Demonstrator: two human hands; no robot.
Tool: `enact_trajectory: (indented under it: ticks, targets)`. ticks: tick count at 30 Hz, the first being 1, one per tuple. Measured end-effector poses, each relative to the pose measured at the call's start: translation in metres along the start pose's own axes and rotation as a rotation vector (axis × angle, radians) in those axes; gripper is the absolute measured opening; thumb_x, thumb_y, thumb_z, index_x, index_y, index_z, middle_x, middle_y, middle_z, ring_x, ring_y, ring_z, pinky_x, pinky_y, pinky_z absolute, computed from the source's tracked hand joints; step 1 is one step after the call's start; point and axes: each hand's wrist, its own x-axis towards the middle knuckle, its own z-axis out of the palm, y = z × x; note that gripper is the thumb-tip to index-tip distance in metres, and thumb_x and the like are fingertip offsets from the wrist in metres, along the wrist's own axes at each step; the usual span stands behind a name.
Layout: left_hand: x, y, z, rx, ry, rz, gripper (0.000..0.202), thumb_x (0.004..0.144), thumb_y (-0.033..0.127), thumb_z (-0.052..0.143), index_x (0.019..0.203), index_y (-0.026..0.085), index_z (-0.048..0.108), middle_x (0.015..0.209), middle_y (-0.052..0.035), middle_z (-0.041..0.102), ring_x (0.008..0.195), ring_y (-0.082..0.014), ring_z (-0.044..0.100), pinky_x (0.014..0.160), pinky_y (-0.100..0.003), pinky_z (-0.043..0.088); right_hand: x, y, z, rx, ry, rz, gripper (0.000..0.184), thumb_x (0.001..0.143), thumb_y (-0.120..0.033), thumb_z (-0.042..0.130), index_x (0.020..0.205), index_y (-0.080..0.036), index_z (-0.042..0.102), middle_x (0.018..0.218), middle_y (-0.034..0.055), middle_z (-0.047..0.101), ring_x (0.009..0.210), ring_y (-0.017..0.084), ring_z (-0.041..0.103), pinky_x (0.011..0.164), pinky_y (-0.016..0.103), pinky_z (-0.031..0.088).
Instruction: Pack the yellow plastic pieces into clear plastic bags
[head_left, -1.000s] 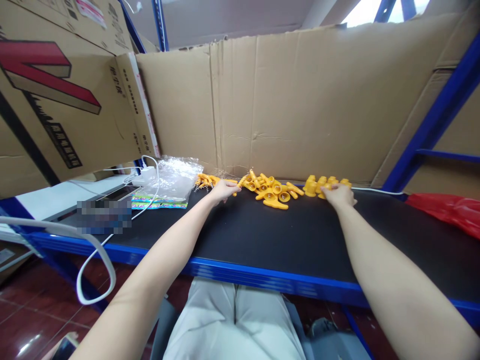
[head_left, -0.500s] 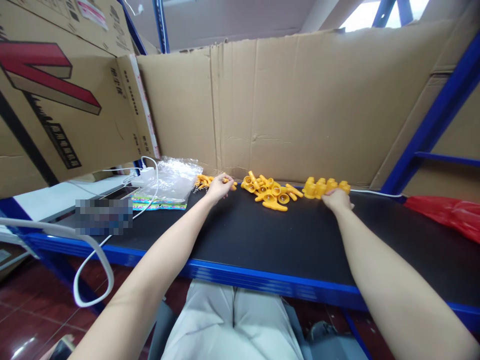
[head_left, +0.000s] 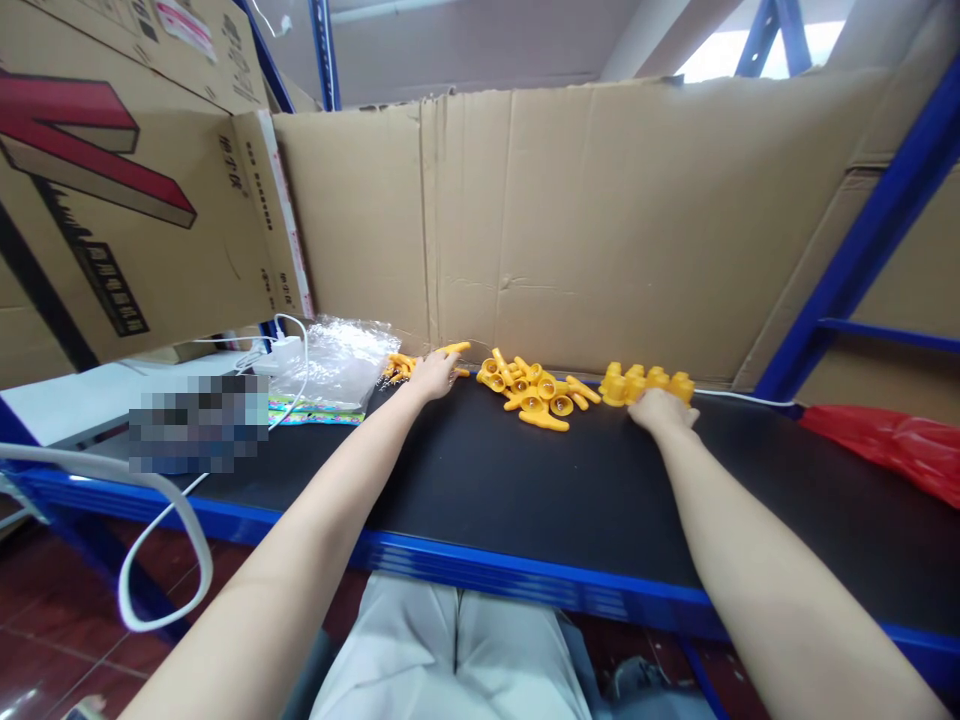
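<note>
My left hand (head_left: 435, 376) is closed at the far side of the bench, with a slim yellow-orange plastic stick (head_left: 456, 348) jutting from its fingers. Next to it lies a small pile of similar orange sticks (head_left: 401, 366), partly behind the hand. My right hand (head_left: 664, 411) reaches to the row of yellow plastic cup-shaped pieces (head_left: 615, 384), its fingers curled against the near side of one; the fingertips are mostly hidden. Between the hands sits a heap of yellow plastic pieces with cone-like cups and stick handles (head_left: 534, 388).
A clear plastic bag (head_left: 330, 362) lies on colourful packets at left, near a white cable (head_left: 202, 560). Red plastic (head_left: 885, 445) rests at right. Cardboard (head_left: 600, 230) walls the back of the black bench (head_left: 510, 490), which has a blue metal front edge (head_left: 525, 572).
My left hand has shifted slightly, and a stick now points out above its fingers. My right hand stays at the row of cup-shaped pieces. The whole view has moved a little.
</note>
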Motion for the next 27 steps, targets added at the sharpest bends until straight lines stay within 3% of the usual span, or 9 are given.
enact_trajectory:
  ticks: [4, 10, 16, 19, 23, 27]
  targets:
    - [0.000, -0.003, 0.006, 0.067, -0.069, 0.007, 0.041, 0.090, 0.030, 0.036, 0.131, 0.024, 0.040, 0.128, -0.0132, 0.049, 0.119, -0.0281, 0.044, 0.094, -0.047, 0.035, 0.004, 0.000, 0.003, 0.000, 0.001, 0.013, 0.041, 0.075, -0.031, 0.048, 0.110, -0.013, 0.060, 0.112, 0.0189, 0.057, 0.107, 0.034, 0.052, 0.088, 0.051, 0.038]
    - [-0.003, -0.006, 0.010, 0.127, -0.138, 0.020, 0.040, 0.092, 0.032, 0.029, 0.128, 0.020, 0.043, 0.131, -0.0158, 0.046, 0.124, -0.0282, 0.038, 0.096, -0.051, 0.032, 0.002, -0.001, 0.001, -0.004, 0.004, 0.013, 0.039, 0.075, -0.029, 0.048, 0.108, -0.013, 0.061, 0.109, 0.0192, 0.059, 0.106, 0.033, 0.053, 0.086, 0.051, 0.039]
    - [-0.002, -0.009, 0.008, 0.174, -0.249, -0.036, 0.053, 0.084, 0.018, 0.038, 0.137, 0.022, 0.035, 0.138, -0.0155, 0.041, 0.131, -0.0287, 0.029, 0.101, -0.058, 0.022, 0.000, -0.003, -0.002, -0.016, -0.013, 0.021, 0.035, 0.076, -0.030, 0.047, 0.105, -0.015, 0.062, 0.110, 0.0170, 0.059, 0.108, 0.032, 0.053, 0.086, 0.049, 0.040]
    - [0.002, -0.008, 0.003, 0.190, -0.280, -0.075, 0.052, 0.081, 0.017, 0.040, 0.132, 0.023, 0.043, 0.132, -0.0158, 0.046, 0.127, -0.0312, 0.034, 0.099, -0.059, 0.023, 0.001, -0.003, -0.001, -0.028, -0.009, 0.027, 0.033, 0.076, -0.030, 0.049, 0.102, -0.016, 0.063, 0.108, 0.0167, 0.060, 0.106, 0.032, 0.054, 0.086, 0.049, 0.040]
    - [0.006, -0.001, -0.005, 0.221, -0.230, -0.171, 0.039, 0.083, 0.023, 0.040, 0.119, 0.022, 0.058, 0.125, -0.0160, 0.050, 0.119, -0.0327, 0.041, 0.097, -0.056, 0.028, -0.002, -0.004, -0.003, -0.027, -0.006, 0.035, 0.033, 0.076, -0.031, 0.048, 0.103, -0.017, 0.063, 0.110, 0.0161, 0.060, 0.107, 0.031, 0.054, 0.089, 0.048, 0.039]
    - [0.007, 0.014, -0.007, 0.187, -0.044, -0.126, 0.038, 0.084, 0.022, 0.039, 0.118, 0.018, 0.056, 0.121, -0.0162, 0.052, 0.116, -0.0307, 0.043, 0.096, -0.051, 0.030, -0.005, -0.007, -0.009, -0.005, 0.016, 0.031, 0.036, 0.078, -0.031, 0.045, 0.105, -0.015, 0.063, 0.110, 0.0179, 0.059, 0.107, 0.032, 0.053, 0.089, 0.050, 0.037]
